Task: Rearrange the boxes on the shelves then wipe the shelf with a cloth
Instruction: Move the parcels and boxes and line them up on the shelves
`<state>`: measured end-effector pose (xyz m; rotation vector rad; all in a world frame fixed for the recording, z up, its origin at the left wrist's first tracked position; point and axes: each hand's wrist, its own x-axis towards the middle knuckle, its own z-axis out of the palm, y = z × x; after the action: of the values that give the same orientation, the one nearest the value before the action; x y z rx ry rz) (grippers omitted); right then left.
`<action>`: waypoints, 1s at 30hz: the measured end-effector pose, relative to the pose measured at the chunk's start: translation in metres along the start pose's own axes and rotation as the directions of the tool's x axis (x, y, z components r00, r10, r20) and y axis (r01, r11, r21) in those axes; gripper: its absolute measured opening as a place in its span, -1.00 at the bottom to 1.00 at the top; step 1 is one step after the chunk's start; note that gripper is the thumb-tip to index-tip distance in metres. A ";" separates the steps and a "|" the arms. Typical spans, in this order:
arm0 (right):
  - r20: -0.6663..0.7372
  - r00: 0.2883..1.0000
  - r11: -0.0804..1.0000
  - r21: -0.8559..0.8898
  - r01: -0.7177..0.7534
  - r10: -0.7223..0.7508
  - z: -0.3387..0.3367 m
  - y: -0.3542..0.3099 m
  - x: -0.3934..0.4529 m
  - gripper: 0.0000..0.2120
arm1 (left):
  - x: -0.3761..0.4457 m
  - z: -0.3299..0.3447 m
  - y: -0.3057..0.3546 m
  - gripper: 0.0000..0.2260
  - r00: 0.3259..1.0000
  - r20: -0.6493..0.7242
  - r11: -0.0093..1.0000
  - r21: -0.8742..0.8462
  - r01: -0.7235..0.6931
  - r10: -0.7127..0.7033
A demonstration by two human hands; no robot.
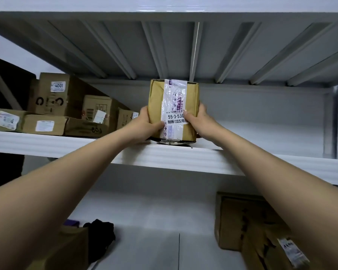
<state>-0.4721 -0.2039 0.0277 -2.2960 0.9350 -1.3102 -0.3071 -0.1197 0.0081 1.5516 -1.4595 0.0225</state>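
Box [173, 110] with taped label stands upright on the front edge of the upper shelf [47, 143], between both hands. Left hand [146, 123] grips its left side, right hand [199, 121] grips its right side, thumbs on front.

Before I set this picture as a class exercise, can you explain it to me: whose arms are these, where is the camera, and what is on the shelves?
There is no machine here. A person wears a camera on the head, so you look along their own bare arms. Both hands, the left hand and the right hand, hold a taped parcel upright at the front edge of the middle shelf, one grip on each side. Further left on that shelf sits a cluster of cardboard boxes. On the shelf below lie a dark cloth and more boxes at the right.
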 end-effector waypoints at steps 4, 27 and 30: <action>0.053 0.998 0.998 -0.055 -0.030 0.033 0.021 -0.010 0.022 -0.39 | 0.029 -0.010 -0.016 -0.15 0.998 0.028 0.990 0.131 0.051 -0.055; 0.046 0.966 0.881 -0.424 -0.211 0.254 0.099 -0.030 0.142 0.05 | 0.184 -0.053 -0.074 -0.24 0.952 0.298 0.918 0.393 -0.062 -0.064; 0.060 0.980 0.867 -0.480 -0.136 0.187 0.107 -0.022 0.147 0.00 | 0.194 -0.046 -0.081 -0.31 0.950 0.307 0.879 0.469 -0.091 -0.065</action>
<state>-0.3195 -0.2921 0.0778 -2.5312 1.5139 -0.9541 -0.1635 -0.2526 0.0985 2.0169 -1.8117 0.1629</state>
